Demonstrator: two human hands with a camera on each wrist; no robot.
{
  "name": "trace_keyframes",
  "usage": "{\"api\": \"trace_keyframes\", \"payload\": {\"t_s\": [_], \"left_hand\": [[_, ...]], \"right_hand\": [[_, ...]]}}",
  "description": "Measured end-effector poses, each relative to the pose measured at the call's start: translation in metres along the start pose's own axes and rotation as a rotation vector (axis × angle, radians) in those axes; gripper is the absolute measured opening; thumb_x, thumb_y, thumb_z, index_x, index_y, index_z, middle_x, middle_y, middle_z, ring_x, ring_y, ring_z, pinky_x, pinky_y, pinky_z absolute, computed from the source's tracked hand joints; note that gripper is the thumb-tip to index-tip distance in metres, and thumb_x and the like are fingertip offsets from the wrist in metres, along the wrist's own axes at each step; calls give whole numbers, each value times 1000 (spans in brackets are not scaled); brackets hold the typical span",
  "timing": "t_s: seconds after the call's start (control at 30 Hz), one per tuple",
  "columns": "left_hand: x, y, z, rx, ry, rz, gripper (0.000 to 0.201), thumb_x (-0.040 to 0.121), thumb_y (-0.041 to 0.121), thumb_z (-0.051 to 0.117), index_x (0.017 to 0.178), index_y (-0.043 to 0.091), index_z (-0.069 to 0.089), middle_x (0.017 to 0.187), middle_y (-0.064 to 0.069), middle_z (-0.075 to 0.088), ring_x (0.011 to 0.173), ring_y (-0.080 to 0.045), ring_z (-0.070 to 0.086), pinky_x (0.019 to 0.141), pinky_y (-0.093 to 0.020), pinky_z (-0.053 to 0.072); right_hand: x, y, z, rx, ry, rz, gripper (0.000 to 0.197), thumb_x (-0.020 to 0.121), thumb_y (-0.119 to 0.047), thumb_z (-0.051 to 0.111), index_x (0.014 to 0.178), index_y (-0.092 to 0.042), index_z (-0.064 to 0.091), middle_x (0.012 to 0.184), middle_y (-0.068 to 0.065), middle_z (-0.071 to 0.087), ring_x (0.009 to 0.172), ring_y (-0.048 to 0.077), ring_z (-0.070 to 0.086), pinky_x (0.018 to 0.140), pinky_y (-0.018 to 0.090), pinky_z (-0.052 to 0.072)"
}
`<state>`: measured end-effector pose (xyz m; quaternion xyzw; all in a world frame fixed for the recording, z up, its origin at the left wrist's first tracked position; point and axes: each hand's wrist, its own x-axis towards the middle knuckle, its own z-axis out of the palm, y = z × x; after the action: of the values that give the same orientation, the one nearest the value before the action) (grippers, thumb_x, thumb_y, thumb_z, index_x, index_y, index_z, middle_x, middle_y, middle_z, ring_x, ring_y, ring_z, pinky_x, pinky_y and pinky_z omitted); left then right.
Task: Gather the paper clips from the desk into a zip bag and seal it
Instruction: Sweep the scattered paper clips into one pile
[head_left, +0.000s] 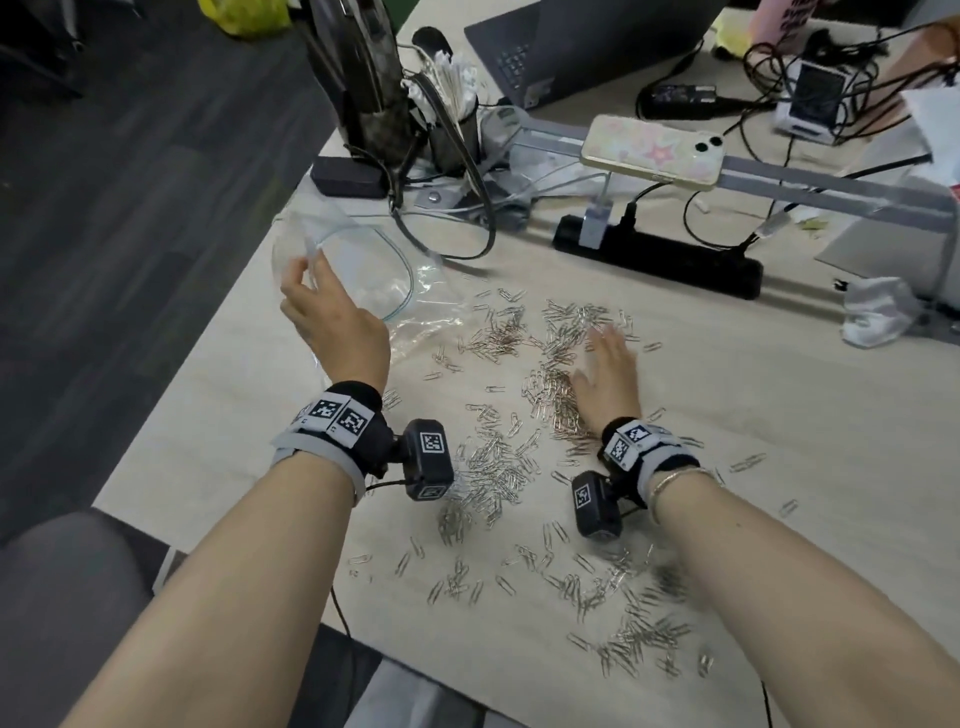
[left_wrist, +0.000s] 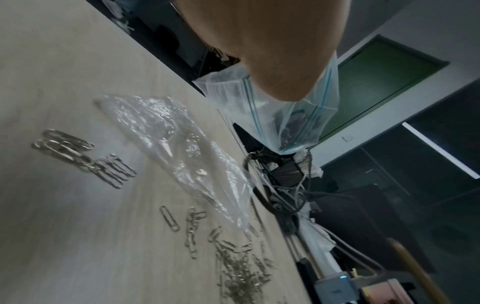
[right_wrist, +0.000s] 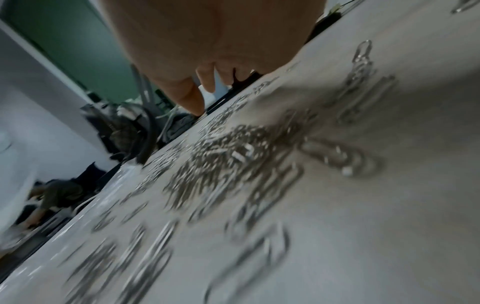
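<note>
Paper clips (head_left: 498, 467) litter the counter (head_left: 779, 467) from six to twelve o'clock. Right hand (head_left: 608, 379), its grip released flat, seems to rake them toward ten, where left hand (head_left: 332, 322) grasps the zip bag (head_left: 363, 270), mouth held agape.

Dark carpet floor (head_left: 130, 218); green door (left_wrist: 376, 82).

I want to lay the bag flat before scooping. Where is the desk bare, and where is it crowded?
Bare desk lies right of the right hand, short of the power strip, and along the left edge beneath the left hand holding the zip bag. Paper clips crowd the middle and the near right.
</note>
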<state>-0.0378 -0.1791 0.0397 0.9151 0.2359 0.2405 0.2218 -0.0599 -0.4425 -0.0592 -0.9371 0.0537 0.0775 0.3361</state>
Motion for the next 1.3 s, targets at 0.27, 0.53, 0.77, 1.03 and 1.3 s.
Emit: {"api": "trace_keyframes", "payload": {"t_s": [0.27, 0.53, 0.77, 1.03, 1.3], "left_hand": [[-11, -28, 24, 47, -192, -38, 86, 67, -18, 39, 145, 12, 20, 143, -13, 25, 112, -35, 36, 92, -32, 36], [-14, -44, 42, -88, -468, -86, 75, 75, -18, 36, 143, 14, 28, 145, -18, 20, 131, -35, 24, 92, -24, 27], [3, -58, 54, -121, -627, -237, 74, 80, -11, 36, 146, 17, 17, 139, -18, 37, 125, -36, 39, 103, -45, 38], [31, -79, 58, -102, -646, -355, 75, 84, -9, 38, 148, 14, 5, 141, -20, 35, 130, -37, 36, 108, -47, 35], [47, -93, 60, -41, -667, -350, 73, 85, -4, 38, 148, 17, 9, 135, -17, 44, 129, -35, 35, 102, -44, 34]], "right_hand": [[46, 21, -15, -148, -12, 199, 59, 95, -23, 41, 148, -19, 16, 158, 7, 1, 146, 23, -3, 116, 45, -7], [27, -15, 22, -91, -159, -13, 56, 96, -26, 39, 148, -23, 16, 157, 2, -3, 145, 17, -7, 111, 32, -14], [9, -49, 40, 128, -272, -90, 53, 97, -17, 40, 146, -22, 23, 157, -2, 10, 145, 9, 0, 116, 28, -9], [69, -47, 12, -29, 13, 73, 59, 92, -16, 47, 146, -17, 24, 158, 5, 10, 146, 21, 3, 118, 40, -5], [84, -41, 25, -164, -201, 110, 61, 97, -32, 36, 149, -17, 8, 158, 7, -7, 145, 21, -10, 115, 39, -12]]}}
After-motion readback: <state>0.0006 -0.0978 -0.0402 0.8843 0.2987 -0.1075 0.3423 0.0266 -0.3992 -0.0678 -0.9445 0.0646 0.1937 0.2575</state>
